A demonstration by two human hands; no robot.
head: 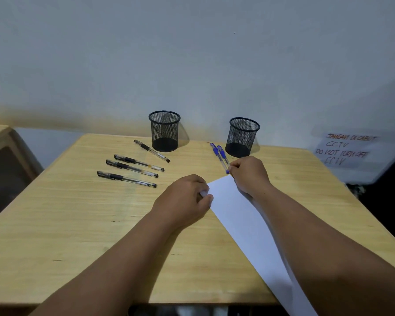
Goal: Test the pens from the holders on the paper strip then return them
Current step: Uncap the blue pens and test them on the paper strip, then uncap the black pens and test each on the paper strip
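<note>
A long white paper strip (pixel 244 220) lies slantwise on the wooden table (pixel 100 224), running off the front right edge. My left hand (pixel 185 199) pinches its far left corner. My right hand (pixel 249 174) grips the far right corner, fingers curled, close to the tips of two blue pens (pixel 220 157). Two empty black mesh holders stand at the back: the left holder (pixel 164 131) and the right holder (pixel 243 136). Several black pens (pixel 130 167) lie in a row on the table left of the hands, one more black pen (pixel 151 150) beside the left holder.
A grey wall rises behind the table. A handwritten CCTV notice (pixel 347 149) hangs at the right. Another piece of wooden furniture (pixel 2 144) stands at the left. The table's front edge is near the bottom of the view.
</note>
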